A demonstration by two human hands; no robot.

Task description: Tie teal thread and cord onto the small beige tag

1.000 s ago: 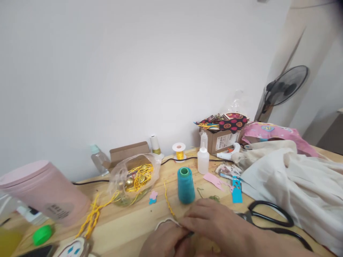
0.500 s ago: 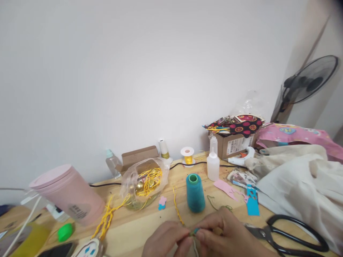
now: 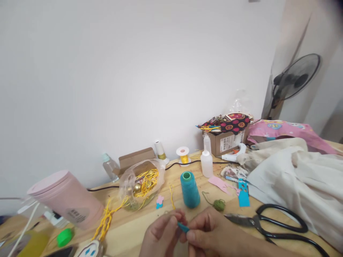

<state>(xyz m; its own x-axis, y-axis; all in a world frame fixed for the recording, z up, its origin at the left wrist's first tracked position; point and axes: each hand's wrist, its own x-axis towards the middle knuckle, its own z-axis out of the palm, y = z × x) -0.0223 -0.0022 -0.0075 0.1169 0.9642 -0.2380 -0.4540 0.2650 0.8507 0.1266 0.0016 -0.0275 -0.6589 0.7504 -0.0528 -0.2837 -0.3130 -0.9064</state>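
Observation:
A small flat blue piece [image 3: 183, 227] is pinched between both hands, near the bottom middle of the view. My left hand [image 3: 164, 233] is closed on its left end with fingertips and thumb. On its right end, the thumb and forefinger of my right hand [image 3: 206, 232] press together. A yellow cord [image 3: 172, 198] lies on the table and runs down behind my left fingers. Just beyond the hands stands a teal thread cone [image 3: 190, 191]. A small ball of green yarn [image 3: 219, 205] rests beside the right hand, and black-handled scissors [image 3: 257, 222] lie to its right.
A white squeeze bottle [image 3: 206, 164], a yellow thread spool [image 3: 184, 157] and a plastic bag of gold bells and cords [image 3: 144, 184] stand farther back. Pink [image 3: 218, 184] and blue cut-out scraps [image 3: 243, 198] lie right. A pink tumbler [image 3: 66, 200] leans at left; cream cloth [image 3: 289, 171] covers the right.
The view has shifted slightly to the right. My hands have turned, and the blue piece now shows more between the fingers. The green yarn ball has come out from behind the right hand.

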